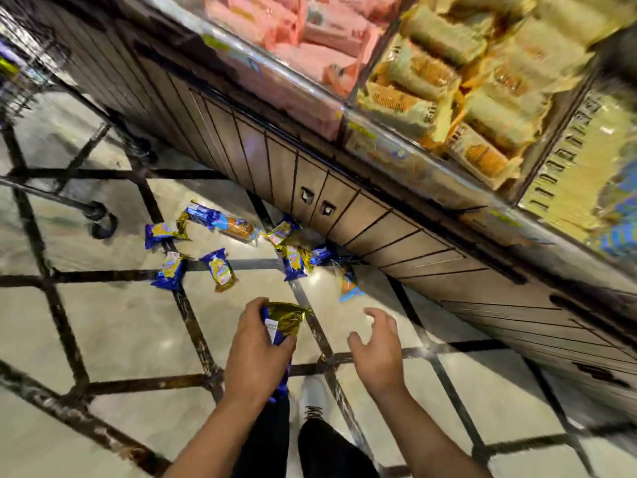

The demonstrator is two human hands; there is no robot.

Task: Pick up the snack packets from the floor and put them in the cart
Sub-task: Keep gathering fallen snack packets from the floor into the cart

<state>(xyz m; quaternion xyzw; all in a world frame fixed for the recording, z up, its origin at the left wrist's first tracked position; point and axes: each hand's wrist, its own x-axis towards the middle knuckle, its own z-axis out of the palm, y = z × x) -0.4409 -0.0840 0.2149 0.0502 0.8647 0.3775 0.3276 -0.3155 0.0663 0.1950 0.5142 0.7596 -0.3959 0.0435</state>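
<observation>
Several blue and gold snack packets (220, 269) lie scattered on the tiled floor (113, 326) by the foot of the shelf unit. My left hand (255, 350) grips a bunch of blue and gold packets (284, 320) above the floor. To its right, my right hand (377, 346) hovers with fingers loosely spread, holding nothing. One packet (348, 282) lies just beyond it near the shelf base. The cart (24, 63), a dark wire frame, shows at the far left, with a wheel (103, 224) near the packets.
A shelf unit (344, 201) with a slatted base runs diagonally on the right, stocked with pink packs (310, 36) and yellow biscuit packs (448, 91). My legs and a white shoe (315, 401) are below my hands. Dark lines cross the pale floor tiles.
</observation>
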